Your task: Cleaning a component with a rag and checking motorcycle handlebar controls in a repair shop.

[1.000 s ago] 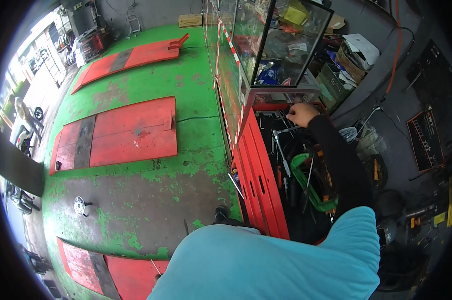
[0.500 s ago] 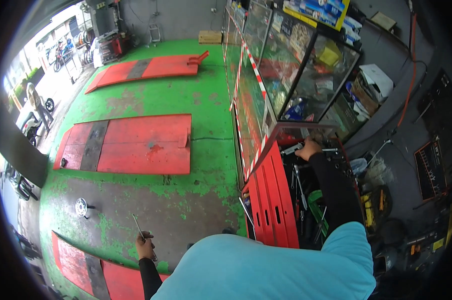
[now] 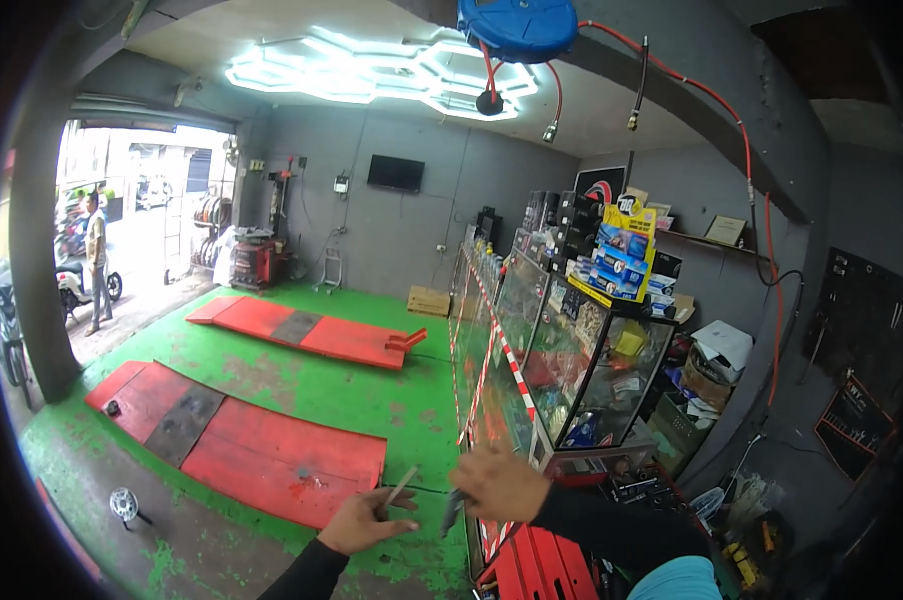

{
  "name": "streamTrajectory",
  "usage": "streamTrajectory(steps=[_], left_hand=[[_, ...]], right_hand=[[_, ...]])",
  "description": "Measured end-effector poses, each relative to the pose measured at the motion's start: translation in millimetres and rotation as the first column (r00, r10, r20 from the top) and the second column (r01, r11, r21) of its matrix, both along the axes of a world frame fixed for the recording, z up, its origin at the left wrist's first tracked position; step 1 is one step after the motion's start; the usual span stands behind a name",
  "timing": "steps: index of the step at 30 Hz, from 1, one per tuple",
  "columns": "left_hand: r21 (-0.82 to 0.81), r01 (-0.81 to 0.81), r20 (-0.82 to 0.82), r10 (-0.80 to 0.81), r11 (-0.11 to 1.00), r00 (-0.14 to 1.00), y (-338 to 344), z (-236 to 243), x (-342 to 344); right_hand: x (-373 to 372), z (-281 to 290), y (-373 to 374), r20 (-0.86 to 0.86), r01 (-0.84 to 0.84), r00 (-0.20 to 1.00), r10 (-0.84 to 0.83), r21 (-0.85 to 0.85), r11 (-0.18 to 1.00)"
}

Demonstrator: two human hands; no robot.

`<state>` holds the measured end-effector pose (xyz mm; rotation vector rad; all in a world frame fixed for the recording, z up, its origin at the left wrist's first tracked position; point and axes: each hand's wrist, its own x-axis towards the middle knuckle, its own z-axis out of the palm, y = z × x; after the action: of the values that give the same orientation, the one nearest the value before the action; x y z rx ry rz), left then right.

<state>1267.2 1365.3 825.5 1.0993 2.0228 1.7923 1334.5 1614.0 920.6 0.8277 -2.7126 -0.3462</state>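
Note:
My left hand (image 3: 366, 520), low in the middle, is closed on a thin, light metal tool (image 3: 402, 484) that points up and right. Just to its right, my right hand (image 3: 501, 487) grips a dark grey metal tool (image 3: 451, 512) that hangs downward; its exact kind is unclear. The two hands are close, with a small gap between them. Below and right of my right hand are the red toolbox (image 3: 541, 565) and loose sockets and tools (image 3: 651, 498), partly hidden by my sleeve.
A glass display case (image 3: 546, 360) with striped tape stands ahead-right. Red platforms (image 3: 251, 450) lie on the green floor, near a round metal part on legs (image 3: 123, 503). A person (image 3: 96, 250) stands by scooters at the doorway. Hoses hang from a blue reel (image 3: 516, 25).
My view has tilted up to the room. My right hand has come out of the toolbox holding a tool, and my left hand with its tool has moved rightward, near it.

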Motion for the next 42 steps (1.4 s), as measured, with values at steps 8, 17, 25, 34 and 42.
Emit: streamTrajectory(steps=[8,17,25,34,42], left_hand=[[0.025,-0.008,0.124,0.005,1.000,0.992,-12,-10,-20],[0.232,-0.213,0.292,0.141,0.949,0.946,-15,-37,-82],[0.314,-0.489,0.336,0.387,0.814,0.859,36,-41,-130],[0.220,-0.920,0.442,0.808,0.323,0.390,23,-111,-97],[0.148,-0.988,0.540,0.833,0.047,0.120,43,-105,-42]], right_hand=[[-40,51,-29,-0.032,-0.172,0.985,0.171,-0.034,0.985],[-144,300,131,-0.596,0.108,0.698,-0.396,-0.459,0.882],[-274,399,196,-0.279,-0.048,0.792,-0.543,-0.915,0.400],[-368,501,232,-0.729,-0.730,0.683,-0.034,-0.683,-0.023],[-392,567,231,-0.863,-0.777,0.501,-0.063,-0.416,-0.473]])
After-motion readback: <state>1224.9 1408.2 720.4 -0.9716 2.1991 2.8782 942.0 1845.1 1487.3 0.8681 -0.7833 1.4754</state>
